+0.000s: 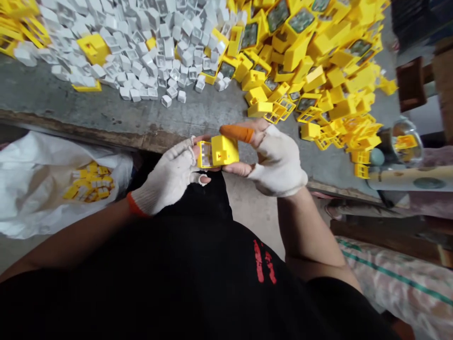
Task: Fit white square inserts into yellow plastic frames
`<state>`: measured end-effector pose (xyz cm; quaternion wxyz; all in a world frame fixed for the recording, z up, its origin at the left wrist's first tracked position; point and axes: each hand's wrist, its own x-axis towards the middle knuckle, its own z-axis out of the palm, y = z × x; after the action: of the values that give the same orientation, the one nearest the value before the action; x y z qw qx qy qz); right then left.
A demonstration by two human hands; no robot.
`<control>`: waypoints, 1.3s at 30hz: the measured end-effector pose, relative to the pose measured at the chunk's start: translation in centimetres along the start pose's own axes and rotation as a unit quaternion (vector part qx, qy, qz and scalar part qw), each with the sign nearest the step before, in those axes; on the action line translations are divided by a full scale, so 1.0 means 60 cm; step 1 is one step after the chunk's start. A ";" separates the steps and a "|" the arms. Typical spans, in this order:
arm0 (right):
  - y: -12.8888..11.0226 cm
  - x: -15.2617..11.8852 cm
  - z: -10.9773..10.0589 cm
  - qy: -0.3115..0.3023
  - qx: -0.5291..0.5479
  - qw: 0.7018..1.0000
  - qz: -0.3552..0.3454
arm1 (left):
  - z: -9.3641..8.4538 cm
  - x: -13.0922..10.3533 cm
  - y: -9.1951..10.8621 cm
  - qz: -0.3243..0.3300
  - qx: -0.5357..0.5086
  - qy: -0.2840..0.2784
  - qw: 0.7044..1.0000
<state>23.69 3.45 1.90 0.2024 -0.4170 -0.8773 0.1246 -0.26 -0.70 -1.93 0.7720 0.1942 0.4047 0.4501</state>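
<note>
My left hand [170, 174], in a white fingerless glove with an orange cuff, grips a yellow plastic frame [205, 155] with pale pieces inside it. My right hand [274, 156], also gloved and with an orange cover on one finger, pinches a yellow plastic housing [226, 150] between thumb and finger. The frame and the housing touch end to end, just off the table's front edge. Whether they are joined I cannot tell. A small reddish mark shows on the housing's face. The fingertips behind both parts are partly hidden.
Small white plastic caps [152, 56] lie heaped across the grey table [116, 111]. Yellow housings and frames [318, 71] pile up at the right. A white sack [31, 184] with yellow parts sits lower left. A clear round container [406, 139] stands at the right edge.
</note>
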 end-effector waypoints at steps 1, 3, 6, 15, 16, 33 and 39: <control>-0.014 -0.004 0.000 -0.012 -0.003 1.000 0.005 | 0.001 -0.001 0.000 -0.001 -0.003 -0.001 1.000; -0.031 -0.006 0.002 -0.050 -0.015 0.998 0.023 | 0.002 -0.001 0.001 -0.001 -0.005 -0.005 1.000; -0.035 -0.001 0.005 -0.069 -0.026 0.997 0.031 | 0.004 -0.002 0.001 0.005 -0.009 -0.010 1.000; -0.055 -0.019 0.045 -0.018 -0.069 0.997 -0.017 | -0.010 -0.021 -0.010 0.085 0.070 -0.005 0.994; -0.061 -0.022 0.056 -0.001 -0.070 0.997 -0.014 | -0.012 -0.024 -0.008 0.111 0.116 0.002 0.987; -0.049 -0.016 0.129 0.118 0.548 0.799 0.217 | -0.033 -0.017 0.006 0.291 0.410 -0.005 0.865; -0.087 -0.011 0.087 0.127 0.352 0.924 0.078 | -0.017 0.001 0.014 0.129 0.059 -0.123 0.982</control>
<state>18.13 -0.54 -0.87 0.4356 -0.3984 -0.7085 0.3867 -1.52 -0.28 -1.97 0.7386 0.3437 0.3038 0.4941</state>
